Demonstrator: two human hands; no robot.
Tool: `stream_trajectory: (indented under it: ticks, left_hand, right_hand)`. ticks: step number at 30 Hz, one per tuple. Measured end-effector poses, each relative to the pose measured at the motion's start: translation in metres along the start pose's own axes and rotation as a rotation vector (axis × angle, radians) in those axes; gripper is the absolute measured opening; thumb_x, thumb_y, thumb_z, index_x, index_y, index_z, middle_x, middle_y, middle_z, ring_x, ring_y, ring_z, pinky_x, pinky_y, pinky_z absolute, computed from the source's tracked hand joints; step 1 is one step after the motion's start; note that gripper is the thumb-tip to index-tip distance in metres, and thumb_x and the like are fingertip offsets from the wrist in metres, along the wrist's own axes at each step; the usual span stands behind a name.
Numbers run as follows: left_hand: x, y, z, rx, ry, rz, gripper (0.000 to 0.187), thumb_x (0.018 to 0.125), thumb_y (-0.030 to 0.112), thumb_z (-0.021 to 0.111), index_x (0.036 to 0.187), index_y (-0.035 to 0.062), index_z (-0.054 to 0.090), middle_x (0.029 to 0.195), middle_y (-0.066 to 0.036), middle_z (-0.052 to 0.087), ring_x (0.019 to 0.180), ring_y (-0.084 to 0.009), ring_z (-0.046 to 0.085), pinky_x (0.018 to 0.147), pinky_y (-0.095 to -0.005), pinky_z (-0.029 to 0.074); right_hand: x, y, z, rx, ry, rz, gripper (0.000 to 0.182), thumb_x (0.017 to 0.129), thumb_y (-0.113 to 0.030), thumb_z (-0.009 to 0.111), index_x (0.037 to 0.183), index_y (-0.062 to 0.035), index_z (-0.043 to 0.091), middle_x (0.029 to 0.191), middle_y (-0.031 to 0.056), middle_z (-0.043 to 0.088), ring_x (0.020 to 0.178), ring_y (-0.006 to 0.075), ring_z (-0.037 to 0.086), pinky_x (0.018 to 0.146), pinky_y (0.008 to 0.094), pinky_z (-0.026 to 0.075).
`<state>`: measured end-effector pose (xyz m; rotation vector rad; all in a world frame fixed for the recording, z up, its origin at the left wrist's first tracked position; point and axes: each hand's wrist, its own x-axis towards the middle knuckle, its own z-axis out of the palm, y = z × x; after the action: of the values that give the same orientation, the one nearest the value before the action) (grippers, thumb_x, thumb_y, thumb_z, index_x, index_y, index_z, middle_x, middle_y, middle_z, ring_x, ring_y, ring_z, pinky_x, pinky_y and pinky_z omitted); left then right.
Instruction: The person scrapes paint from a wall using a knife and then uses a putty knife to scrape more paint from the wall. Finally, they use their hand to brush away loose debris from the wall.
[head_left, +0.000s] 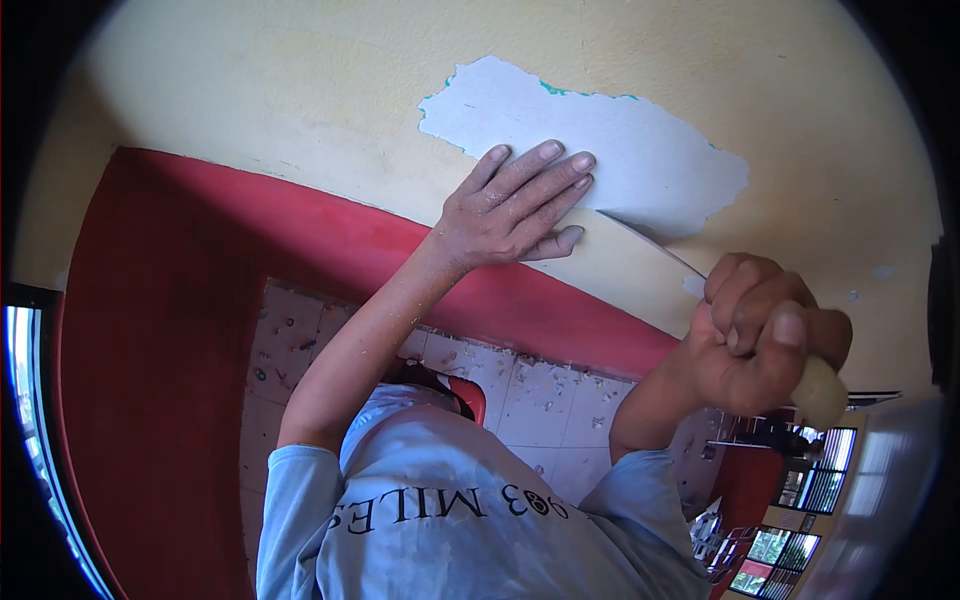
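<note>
My left hand (520,205) lies on the wall with its fingers stretched out, the fingertips at the lower edge of a bare white patch (600,140). My right hand (765,325) is wrapped round the handle of a scraper; the pale rounded handle end (822,395) sticks out below the fist. The scraper's thin metal blade (655,245) reaches from the fist toward my left hand, lying along the lower edge of the patch. A dark shadow sits beside the blade. Ragged edges and thin green traces border the patch, with cream paint around it.
Below the cream wall (300,90) runs a red painted band (340,225). Small paint flakes litter the tiled floor (540,400). Part of a red seat (468,398) shows behind my body. Windows (785,550) stand at the lower right.
</note>
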<state>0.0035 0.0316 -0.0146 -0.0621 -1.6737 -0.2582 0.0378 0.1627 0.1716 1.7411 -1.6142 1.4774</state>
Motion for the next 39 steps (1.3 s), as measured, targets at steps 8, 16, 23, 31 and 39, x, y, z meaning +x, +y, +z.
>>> stream_trajectory:
  ticks: [8, 16, 23, 31, 39]
  left_hand:
    - [0.001, 0.0, -0.002, 0.0, -0.021, -0.01, 0.042, 0.08, 0.046, 0.051, 0.11, 0.0187, 0.058, 0.124, 0.005, 0.05, 0.119, -0.0152, 0.041, 0.106, -0.0384, 0.019]
    - [0.002, -0.001, -0.002, 0.0, 0.002, 0.001, 0.04, 0.079, 0.045, 0.052, 0.109, 0.0189, 0.058, 0.123, 0.005, 0.051, 0.118, -0.0147, 0.042, 0.106, -0.0378, 0.019]
    - [0.001, -0.001, -0.001, -0.006, 0.0, -0.007, 0.041, 0.079, 0.044, 0.053, 0.11, 0.0189, 0.057, 0.123, 0.005, 0.051, 0.119, -0.0152, 0.041, 0.107, -0.0377, 0.019]
    - [0.003, -0.001, -0.002, -0.009, 0.003, -0.004, 0.041, 0.079, 0.044, 0.053, 0.11, 0.0184, 0.058, 0.123, 0.005, 0.051, 0.119, -0.0153, 0.041, 0.106, -0.0381, 0.019]
    - [0.003, -0.001, -0.002, 0.002, -0.005, -0.006, 0.042, 0.078, 0.045, 0.053, 0.11, 0.0181, 0.058, 0.124, 0.005, 0.05, 0.12, -0.0155, 0.041, 0.106, -0.0383, 0.019]
  right_hand:
    - [-0.019, 0.009, 0.009, -0.189, 0.184, 0.073, 0.006, 0.082, -0.005, 0.04, 0.077, -0.0083, 0.041, 0.048, 0.0018, 0.034, 0.038, 0.0073, 0.026, 0.036, 0.0231, 0.021]
    - [-0.006, 0.001, 0.005, 0.027, 0.029, -0.019, 0.009, 0.079, -0.004, 0.04, 0.072, -0.0078, 0.037, 0.049, 0.003, 0.035, 0.038, 0.0077, 0.027, 0.037, 0.0227, 0.021]
    - [-0.007, 0.003, 0.007, -0.028, 0.057, -0.061, 0.007, 0.077, -0.005, 0.04, 0.072, -0.0083, 0.036, 0.051, 0.0032, 0.036, 0.038, 0.0078, 0.027, 0.037, 0.023, 0.021]
    - [-0.002, -0.007, 0.005, 0.072, 0.028, -0.068, 0.009, 0.078, -0.004, 0.038, 0.071, -0.0093, 0.035, 0.047, 0.0021, 0.033, 0.036, 0.0076, 0.026, 0.036, 0.0237, 0.021]
    - [-0.006, 0.001, 0.006, -0.011, 0.002, -0.101, 0.006, 0.078, -0.005, 0.04, 0.073, -0.0081, 0.038, 0.051, 0.0037, 0.037, 0.036, 0.0076, 0.026, 0.035, 0.0235, 0.022]
